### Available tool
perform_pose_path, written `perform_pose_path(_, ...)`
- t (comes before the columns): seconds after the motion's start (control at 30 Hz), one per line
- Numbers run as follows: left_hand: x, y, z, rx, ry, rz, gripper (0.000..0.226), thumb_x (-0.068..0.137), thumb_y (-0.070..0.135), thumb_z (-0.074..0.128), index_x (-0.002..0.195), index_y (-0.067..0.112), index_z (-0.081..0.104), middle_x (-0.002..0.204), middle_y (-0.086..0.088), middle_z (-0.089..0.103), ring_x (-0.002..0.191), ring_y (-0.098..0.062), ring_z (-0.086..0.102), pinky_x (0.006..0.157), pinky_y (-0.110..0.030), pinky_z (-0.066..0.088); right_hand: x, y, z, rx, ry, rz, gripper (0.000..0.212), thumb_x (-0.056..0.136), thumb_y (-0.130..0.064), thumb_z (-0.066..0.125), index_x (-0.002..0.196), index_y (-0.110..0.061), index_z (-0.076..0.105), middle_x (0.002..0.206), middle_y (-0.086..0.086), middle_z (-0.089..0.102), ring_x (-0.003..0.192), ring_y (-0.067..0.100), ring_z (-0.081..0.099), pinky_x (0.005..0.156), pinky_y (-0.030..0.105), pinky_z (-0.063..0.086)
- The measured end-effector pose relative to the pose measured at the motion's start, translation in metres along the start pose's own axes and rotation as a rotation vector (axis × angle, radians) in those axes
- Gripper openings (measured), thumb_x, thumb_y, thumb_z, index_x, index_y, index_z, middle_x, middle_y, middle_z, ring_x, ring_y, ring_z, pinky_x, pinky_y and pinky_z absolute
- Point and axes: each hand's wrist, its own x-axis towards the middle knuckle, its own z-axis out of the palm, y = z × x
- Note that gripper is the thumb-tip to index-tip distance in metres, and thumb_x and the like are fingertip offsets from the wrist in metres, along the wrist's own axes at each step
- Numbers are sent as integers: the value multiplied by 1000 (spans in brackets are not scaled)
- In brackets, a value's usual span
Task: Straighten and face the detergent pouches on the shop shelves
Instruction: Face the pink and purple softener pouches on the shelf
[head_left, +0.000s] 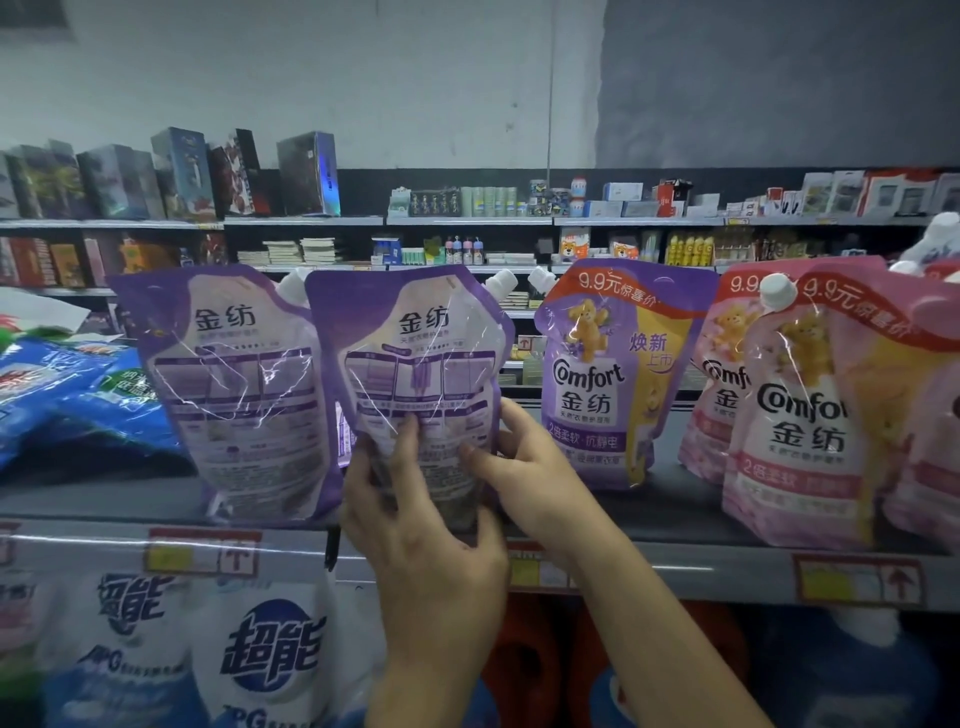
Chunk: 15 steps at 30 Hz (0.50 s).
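Shop shelf (701, 525), front edge: both hands clamp the middle purple pouch (415, 364), back panel outward. Left hand (415, 530) grips its base, right hand (524, 467) pinches its right side.

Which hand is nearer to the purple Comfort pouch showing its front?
Right. The right hand grips the held pouch's right edge, just beside the front-facing purple pouch. The left hand grips the held pouch's bottom, farther left.

head view; worn at head height; faces shelf (675, 566) straight on; close, within arm's reach
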Motion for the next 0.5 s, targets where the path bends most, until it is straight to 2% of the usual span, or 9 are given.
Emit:
perform_pose_path(0.07,-2,1,1,51,-20,36,102,78,20,84,163,35,29,168,-8,19,149,-37,23,119,-64,34,-1,0,0,-3,10,-22,38,102,-2,64,135,-21,65,120,7,79,112,25,75,99,50,61)
perform_pose_path(0.23,-4,5,4,39,-62,23,112,79,24,84,167,31,16,176,-11,4,155,-32,13,122,-49,22,-6,1,-1,-7,8,-81,36,101,1,65,132,-17,66,114,10,80,106,26,77,92,42,64)
perform_pose_path(0.33,-5,5,10,-22,-77,60,111,80,30,73,169,27,6,177,-11,-7,163,-32,-1,125,-40,3,-7,3,-4,-21,8,-139,37,99,4,67,131,-14,67,113,9,80,106,26,77,91,36,64)
perform_pose_path(0.4,-3,4,15,-36,-95,59,113,79,32,68,169,26,0,177,-11,-12,164,-29,-10,128,-40,-4,-9,3,-6,-16,16,-166,37,97,5,69,131,-12,69,115,9,80,108,25,77,93,36,63)
perform_pose_path(0.5,-1,7,19,-63,-118,7,118,86,21,75,168,30,-10,176,-7,-18,163,-26,-17,132,-50,-1,-11,3,-7,-12,27,-202,37,96,1,72,129,-15,72,119,7,79,115,25,74,98,44,61)
